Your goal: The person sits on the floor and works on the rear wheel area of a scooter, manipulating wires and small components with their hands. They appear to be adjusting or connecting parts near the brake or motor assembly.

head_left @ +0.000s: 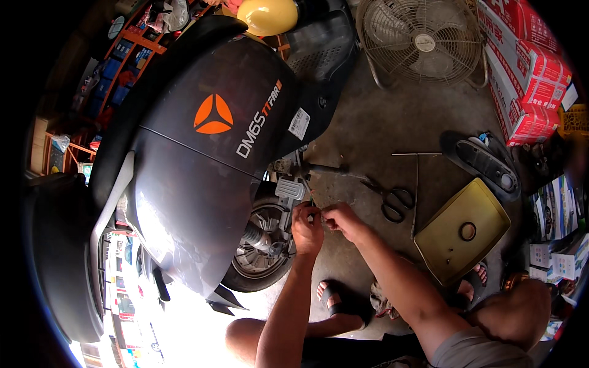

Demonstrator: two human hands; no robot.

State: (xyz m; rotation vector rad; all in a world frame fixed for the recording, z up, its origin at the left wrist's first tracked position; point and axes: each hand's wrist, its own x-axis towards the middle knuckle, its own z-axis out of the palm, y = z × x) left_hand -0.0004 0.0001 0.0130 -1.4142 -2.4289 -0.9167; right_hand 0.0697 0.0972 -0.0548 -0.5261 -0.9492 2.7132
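Observation:
Beside the rear wheel [265, 236] of a grey electric scooter [196, 159], my two hands meet at the fingertips. My left hand [307, 228] is closed, thumb and fingers pinched together near thin wires. From the right, my right hand [341, 219] reaches in, its fingers also pinched against the same spot. What they hold is too small to make out; it looks like a thin wire end. Just above my left hand is the scooter's metal footrest [290, 189]. Black-handled scissors [396, 202] lie on the floor to the right.
A yellow tray [451, 245] holds a roll of tape [467, 231] and small parts. Near it lie a T-handle wrench [416, 184] and a black plastic cover [481, 162]. A floor fan [423, 43] stands ahead, with red boxes [527, 73] stacked at the right.

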